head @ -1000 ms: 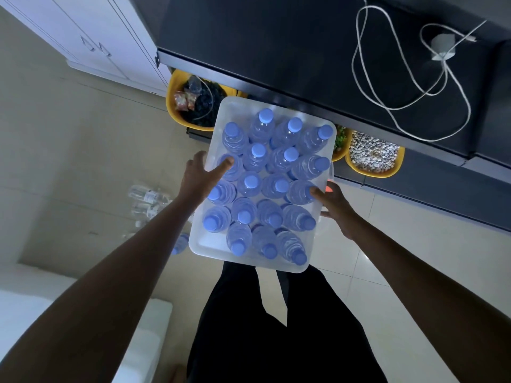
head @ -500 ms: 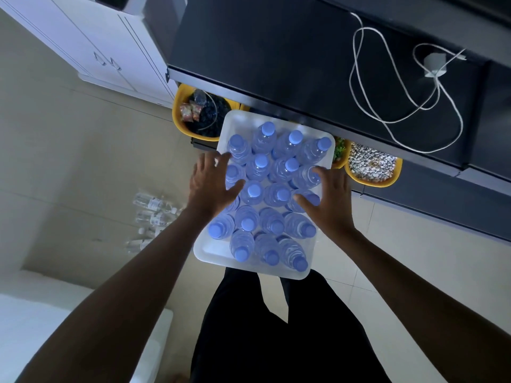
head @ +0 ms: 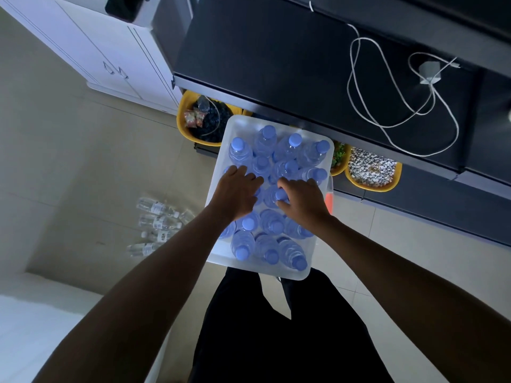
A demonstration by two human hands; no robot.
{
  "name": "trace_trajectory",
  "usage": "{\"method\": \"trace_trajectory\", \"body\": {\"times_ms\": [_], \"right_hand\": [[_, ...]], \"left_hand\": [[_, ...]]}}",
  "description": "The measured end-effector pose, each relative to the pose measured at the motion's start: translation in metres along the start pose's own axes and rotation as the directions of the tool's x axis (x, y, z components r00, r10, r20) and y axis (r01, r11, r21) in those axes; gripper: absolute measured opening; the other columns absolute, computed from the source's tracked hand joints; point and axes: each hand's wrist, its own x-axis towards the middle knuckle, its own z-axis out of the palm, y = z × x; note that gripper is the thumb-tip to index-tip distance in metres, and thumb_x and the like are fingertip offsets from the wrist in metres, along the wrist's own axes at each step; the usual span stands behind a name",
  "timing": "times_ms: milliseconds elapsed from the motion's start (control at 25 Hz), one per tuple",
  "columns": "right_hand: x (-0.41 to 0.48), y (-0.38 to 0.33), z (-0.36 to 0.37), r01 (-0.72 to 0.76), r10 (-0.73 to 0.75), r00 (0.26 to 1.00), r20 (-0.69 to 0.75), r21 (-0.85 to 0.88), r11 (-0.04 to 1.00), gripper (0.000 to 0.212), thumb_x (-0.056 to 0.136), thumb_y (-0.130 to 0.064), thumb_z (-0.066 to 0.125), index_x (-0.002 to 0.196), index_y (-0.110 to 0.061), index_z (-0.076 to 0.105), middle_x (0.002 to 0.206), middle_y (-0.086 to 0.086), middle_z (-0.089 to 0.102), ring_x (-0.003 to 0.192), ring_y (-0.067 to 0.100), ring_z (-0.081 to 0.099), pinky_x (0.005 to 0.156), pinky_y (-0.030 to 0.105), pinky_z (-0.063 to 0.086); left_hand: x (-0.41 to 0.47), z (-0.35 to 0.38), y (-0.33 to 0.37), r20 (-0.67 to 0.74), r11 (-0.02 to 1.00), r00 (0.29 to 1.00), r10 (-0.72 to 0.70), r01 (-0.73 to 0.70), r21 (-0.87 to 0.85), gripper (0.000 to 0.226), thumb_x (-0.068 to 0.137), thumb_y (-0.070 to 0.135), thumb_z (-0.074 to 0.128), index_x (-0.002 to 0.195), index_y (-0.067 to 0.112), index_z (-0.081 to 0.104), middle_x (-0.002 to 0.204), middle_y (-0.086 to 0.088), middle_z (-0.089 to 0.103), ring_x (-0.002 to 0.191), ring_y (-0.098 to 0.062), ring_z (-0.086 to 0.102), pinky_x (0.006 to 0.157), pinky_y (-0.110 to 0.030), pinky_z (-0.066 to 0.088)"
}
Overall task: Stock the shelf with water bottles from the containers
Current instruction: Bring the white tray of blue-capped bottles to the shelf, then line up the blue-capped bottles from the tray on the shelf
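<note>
Closest to me, below both wrists, are my black trousers [head: 276, 341]. The near rim of the translucent container [head: 276, 274] sits just ahead of them. Both forearms reach over it. The container is packed with upright water bottles [head: 243, 246] with blue caps, and they fill the space under and around both hands.

My left hand [head: 236, 193] lies palm down over the bottle tops, fingers stretched forward onto the caps. What is under the palm is hidden, so I cannot tell whether it grips anything. My right hand [head: 304, 201] is just beside it. Its thumb and fingers are curled round the neck of one bottle [head: 279, 195] in the middle rows.

Well to the left of my left hand, a few loose clear bottles [head: 157, 208] lie on their sides on the tiled floor [head: 69, 161].

Beyond my fingertips, past the container's far edge, yellow tubs sit under a dark shelf [head: 276, 64]. One tub [head: 184, 125] holds dark odds and ends, and another [head: 370, 186] holds pale pebbles. On the shelf top, far beyond my right hand, lie a white cable [head: 349, 84] and its plug [head: 428, 71]. A white cabinet [head: 110, 51] stands far off to the left.
</note>
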Motion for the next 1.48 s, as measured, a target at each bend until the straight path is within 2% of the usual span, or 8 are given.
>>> {"method": "trace_trajectory", "body": {"times_ms": [160,360,600,800,1040,1200,1320,1480], "right_hand": [[-0.009,-0.003,-0.009,-0.016,0.020,0.999,-0.031,0.105,0.994,0.021,0.084,-0.022,0.070,0.097,-0.015,0.055,0.073,0.004,0.065,0.075,0.034,0.065,0.070,0.033,0.027],[-0.026,-0.009,-0.039,0.003,0.031,0.990,-0.139,0.235,0.972,0.017,0.079,-0.017,0.072,0.089,-0.014,0.059,0.066,0.000,0.063,0.067,0.028,0.064,0.065,0.041,0.049],[-0.048,-0.012,-0.094,0.224,-0.167,0.939,-0.302,0.165,0.960,0.013,0.084,-0.023,0.065,0.092,-0.014,0.060,0.067,-0.001,0.056,0.065,0.027,0.058,0.059,0.039,0.046],[-0.058,-0.022,-0.156,0.295,-0.175,0.904,-0.389,0.274,0.915,0.017,0.085,-0.029,0.062,0.099,-0.018,0.062,0.079,-0.001,0.061,0.070,0.021,0.058,0.065,0.038,0.051],[-0.064,-0.033,-0.264,0.391,-0.201,0.857,-0.475,0.342,0.855,0.022,0.086,-0.035,0.058,0.104,-0.025,0.062,0.096,-0.010,0.062,0.080,0.016,0.057,0.076,0.041,0.053],[-0.058,-0.036,-0.349,0.482,-0.245,0.789,-0.563,0.321,0.815,0.016,0.087,-0.030,0.060,0.102,-0.026,0.062,0.093,-0.012,0.062,0.078,0.018,0.059,0.074,0.040,0.052],[-0.044,-0.036,-0.404,0.526,-0.270,0.742,-0.613,0.283,0.802,0.010,0.090,-0.021,0.061,0.100,-0.022,0.063,0.088,-0.011,0.059,0.073,0.011,0.055,0.073,0.030,0.048],[-0.009,-0.030,-0.462,0.491,-0.328,0.776,-0.538,0.189,0.851,0.006,0.093,-0.015,0.058,0.096,-0.019,0.060,0.077,-0.013,0.057,0.064,0.008,0.047,0.067,0.029,0.041]], "left_hand": [[-0.010,-0.006,0.009,-0.001,0.990,0.993,-0.118,0.117,-0.079,0.031,0.068,0.017,0.078,0.095,0.010,0.065,0.076,-0.008,0.066,0.079,-0.034,0.061,0.077,-0.038,0.045],[-0.019,-0.034,0.028,-0.040,0.942,0.957,-0.287,0.274,-0.193,0.024,0.080,0.022,0.067,0.100,0.011,0.058,0.086,-0.008,0.066,0.089,-0.035,0.057,0.080,-0.040,0.036],[-0.034,-0.093,0.052,-0.185,0.904,0.909,-0.373,0.311,-0.292,0.021,0.081,0.026,0.070,0.091,0.014,0.056,0.079,-0.006,0.062,0.088,-0.033,0.056,0.078,-0.037,0.038],[-0.040,-0.151,0.070,-0.234,0.860,0.860,-0.453,0.352,-0.369,0.022,0.077,0.034,0.069,0.088,0.021,0.055,0.082,-0.003,0.060,0.080,-0.028,0.053,0.069,-0.030,0.032],[-0.036,-0.261,0.097,-0.360,0.804,0.791,-0.494,0.259,-0.535,0.032,0.074,0.021,0.071,0.066,0.025,0.040,0.064,0.004,0.050,0.065,-0.021,0.046,0.058,-0.032,0.036],[-0.024,-0.337,0.108,-0.457,0.771,0.723,-0.519,0.164,-0.616,0.029,0.076,0.017,0.074,0.073,0.017,0.045,0.060,0.009,0.050,0.056,-0.009,0.041,0.056,-0.027,0.038],[-0.006,-0.388,0.106,-0.518,0.763,0.660,-0.545,0.133,-0.633,0.026,0.079,0.019,0.078,0.080,0.012,0.053,0.065,0.005,0.053,0.059,-0.013,0.045,0.056,-0.029,0.036],[0.027,-0.434,0.089,-0.525,0.736,0.626,-0.576,0.119,-0.666,0.025,0.080,0.022,0.079,0.087,0.007,0.059,0.072,0.004,0.060,0.065,-0.014,0.052,0.060,-0.029,0.041]]}}
